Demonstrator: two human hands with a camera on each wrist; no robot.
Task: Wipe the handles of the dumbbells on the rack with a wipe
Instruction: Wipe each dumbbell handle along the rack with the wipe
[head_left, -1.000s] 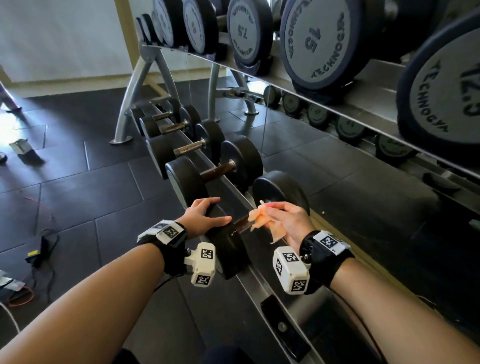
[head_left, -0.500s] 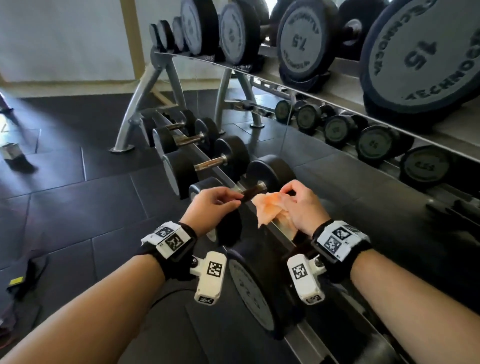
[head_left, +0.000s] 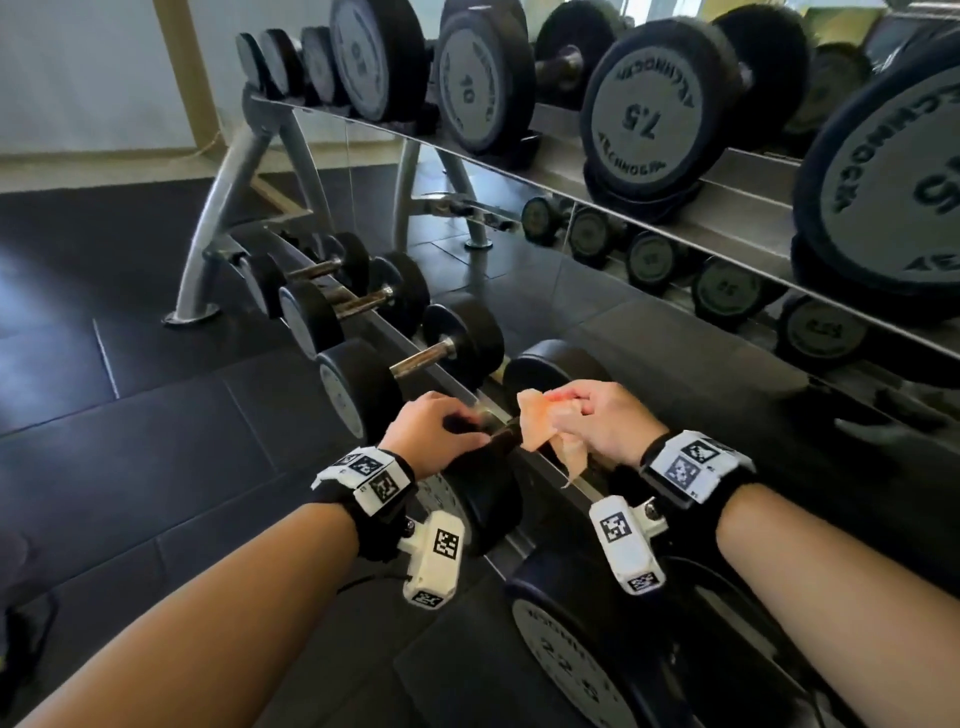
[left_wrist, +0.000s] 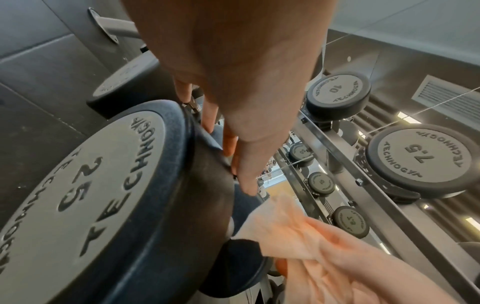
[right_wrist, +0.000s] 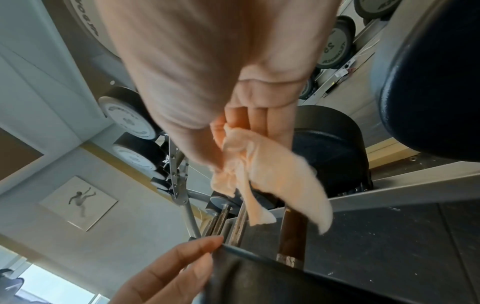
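One wipe (head_left: 540, 427) pinched in right grip (head_left: 597, 421), over handle (head_left: 501, 438); left grip (head_left: 431, 431) rests on dumbbell (head_left: 488, 499).

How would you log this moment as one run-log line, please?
step: wiping dumbbell handle | left hand: rests on dumbbell weight | right hand: pinches wipe | wipe: hanging over handle

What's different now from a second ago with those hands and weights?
Both hands moved one dumbbell farther along the rack. The left hand now rests on that dumbbell's head, and the right hand holds the wipe at its handle. Unchanged: the right hand's grip on the wipe.
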